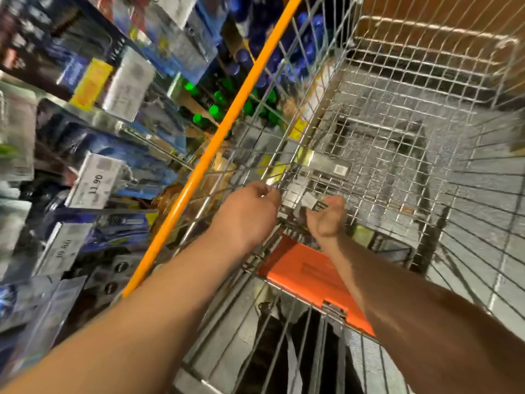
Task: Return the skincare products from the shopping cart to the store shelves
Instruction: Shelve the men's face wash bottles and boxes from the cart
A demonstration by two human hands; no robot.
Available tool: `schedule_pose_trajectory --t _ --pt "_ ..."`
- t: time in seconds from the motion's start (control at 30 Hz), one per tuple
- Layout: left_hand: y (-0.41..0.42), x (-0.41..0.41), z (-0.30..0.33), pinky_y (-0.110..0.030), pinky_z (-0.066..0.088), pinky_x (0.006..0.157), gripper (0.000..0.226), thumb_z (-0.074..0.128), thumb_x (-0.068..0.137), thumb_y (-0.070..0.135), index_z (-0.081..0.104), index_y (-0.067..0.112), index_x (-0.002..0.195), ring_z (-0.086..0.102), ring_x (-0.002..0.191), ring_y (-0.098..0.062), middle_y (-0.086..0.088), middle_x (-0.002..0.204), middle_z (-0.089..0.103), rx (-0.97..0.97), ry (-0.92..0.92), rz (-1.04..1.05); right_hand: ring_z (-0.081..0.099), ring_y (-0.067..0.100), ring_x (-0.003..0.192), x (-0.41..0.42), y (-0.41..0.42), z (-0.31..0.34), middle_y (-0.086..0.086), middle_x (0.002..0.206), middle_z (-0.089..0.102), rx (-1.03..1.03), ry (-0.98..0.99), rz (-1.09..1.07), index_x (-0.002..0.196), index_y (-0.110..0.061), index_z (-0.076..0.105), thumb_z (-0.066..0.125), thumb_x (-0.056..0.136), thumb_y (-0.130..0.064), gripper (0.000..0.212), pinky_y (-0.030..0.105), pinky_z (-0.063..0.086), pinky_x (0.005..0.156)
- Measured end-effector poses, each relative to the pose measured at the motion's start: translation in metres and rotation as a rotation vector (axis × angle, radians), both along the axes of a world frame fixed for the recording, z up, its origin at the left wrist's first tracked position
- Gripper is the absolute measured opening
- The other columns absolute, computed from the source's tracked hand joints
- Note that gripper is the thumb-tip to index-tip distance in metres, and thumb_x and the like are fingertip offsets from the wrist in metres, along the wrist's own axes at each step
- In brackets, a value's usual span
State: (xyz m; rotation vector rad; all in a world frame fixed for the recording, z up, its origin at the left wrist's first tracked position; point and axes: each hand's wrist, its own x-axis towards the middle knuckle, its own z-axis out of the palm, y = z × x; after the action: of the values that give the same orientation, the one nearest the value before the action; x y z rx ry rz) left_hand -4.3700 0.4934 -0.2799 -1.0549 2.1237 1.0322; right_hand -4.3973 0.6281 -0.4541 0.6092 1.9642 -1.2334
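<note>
Our left hand (250,211) and right hand (326,217) reach down into the shopping cart (397,115), both curled around small blurred packages (309,201) lying between them at the cart's 6 o'clock end; we cannot tell exactly how the fingers pinch. A silver box (326,163) lies at 12 o'clock of the hands. The risk, we judge: grabbing 2 packs at once in this blur, 1 slips through the wire mesh or snags. The store shelves (93,180) wait at 9 o'clock, beyond the orange rail (216,143), crowded with hanging tags that a hasty return could knock.
</note>
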Motion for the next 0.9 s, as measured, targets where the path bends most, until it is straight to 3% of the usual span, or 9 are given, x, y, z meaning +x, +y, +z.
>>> schedule_pose_trajectory --t 0.13,0.3,0.4,0.5,0.57,0.67,0.73,0.8,0.9 --pt "0.008 -0.001 0.018 -0.045 0.053 0.096 0.033 0.053 0.094 0.049 0.066 0.027 0.116 0.066 0.111 -0.033 -0.007 0.117 0.071 0.089 0.015 0.012 0.063 0.021 0.090 -0.002 0.023 0.041 -0.001 0.103 0.054 -0.172 -0.031 -0.162 0.127 -0.032 0.036 0.079 0.090 -0.029 0.056 0.030 0.055 0.078" --pt "0.013 0.008 0.051 -0.055 0.054 0.101 0.049 0.062 0.067 0.067 0.068 0.040 0.108 0.066 0.093 -0.018 0.013 0.095 0.070 0.201 0.062 0.013 0.063 0.012 0.089 -0.020 0.042 0.124 -0.008 0.112 0.052 -0.363 0.000 -0.284 0.144 -0.030 0.041 0.075 0.094 -0.025 0.060 0.048 0.060 0.093" --pt "0.015 0.015 0.083 -0.050 0.053 0.103 0.065 0.061 0.060 0.072 0.066 0.046 0.120 0.066 0.095 -0.011 0.019 0.103 0.071 0.248 0.143 -0.012 0.072 0.019 0.092 -0.025 0.041 0.175 -0.002 0.118 0.065 -0.427 0.049 -0.305 0.134 -0.025 0.047 0.069 0.098 -0.025 0.042 0.047 0.062 0.082" --pt "0.015 0.019 0.129 -0.050 0.050 0.106 0.054 0.067 0.069 0.065 0.065 0.050 0.120 0.066 0.104 -0.008 0.020 0.122 0.069 0.280 0.249 -0.031 0.076 0.027 0.092 -0.027 0.040 0.227 0.006 0.115 0.073 -0.502 0.055 -0.265 0.130 -0.021 0.057 0.063 0.099 -0.039 0.036 0.047 0.059 0.078" --pt "0.011 0.022 0.158 -0.046 0.047 0.111 0.065 0.070 0.068 0.066 0.058 0.050 0.129 0.063 0.114 -0.002 0.023 0.132 0.064 0.274 0.334 -0.065 0.074 0.031 0.097 -0.025 0.039 0.260 0.010 0.118 0.074 -0.540 0.064 -0.225 0.129 -0.022 0.061 0.063 0.094 -0.053 0.046 0.048 0.060 0.079" --pt "0.008 0.025 0.210 -0.049 0.040 0.116 0.082 0.077 0.074 0.070 0.041 0.054 0.146 0.056 0.131 -0.010 0.020 0.146 0.055 0.345 0.444 -0.105 0.071 0.031 0.077 -0.022 0.038 0.317 0.018 0.110 0.076 -0.631 0.066 -0.200 0.123 -0.014 0.068 0.052 0.102 -0.049 0.044 0.032 0.051 0.048" --pt "0.005 0.030 0.235 -0.048 0.037 0.105 0.082 0.072 0.087 0.048 0.028 0.048 0.156 0.036 0.114 0.000 0.015 0.148 0.053 0.385 0.490 -0.151 0.070 0.029 0.069 -0.017 0.035 0.351 0.018 0.104 0.078 -0.686 0.047 -0.164 0.116 -0.012 0.071 0.044 0.105 -0.050 0.048 0.029 0.046 0.041" --pt "-0.001 0.038 0.256 -0.049 0.046 0.097 0.093 0.078 0.082 0.051 0.024 0.048 0.157 0.048 0.118 -0.010 0.015 0.149 0.052 0.421 0.566 -0.176 0.069 0.026 0.062 -0.010 0.029 0.379 0.016 0.096 0.078 -0.734 0.049 -0.114 0.110 -0.014 0.075 0.038 0.105 -0.055 0.056 0.027 0.044 0.039" --pt "-0.021 0.054 0.281 -0.042 0.044 0.115 0.100 0.083 0.068 0.063 0.029 0.053 0.152 0.054 0.134 -0.002 0.023 0.147 0.055 0.410 0.678 -0.210 0.065 0.022 0.053 0.003 0.011 0.417 0.014 0.087 0.076 -0.775 0.062 0.015 0.099 -0.018 0.082 0.030 0.104 -0.060 0.067 0.024 0.041 0.037"
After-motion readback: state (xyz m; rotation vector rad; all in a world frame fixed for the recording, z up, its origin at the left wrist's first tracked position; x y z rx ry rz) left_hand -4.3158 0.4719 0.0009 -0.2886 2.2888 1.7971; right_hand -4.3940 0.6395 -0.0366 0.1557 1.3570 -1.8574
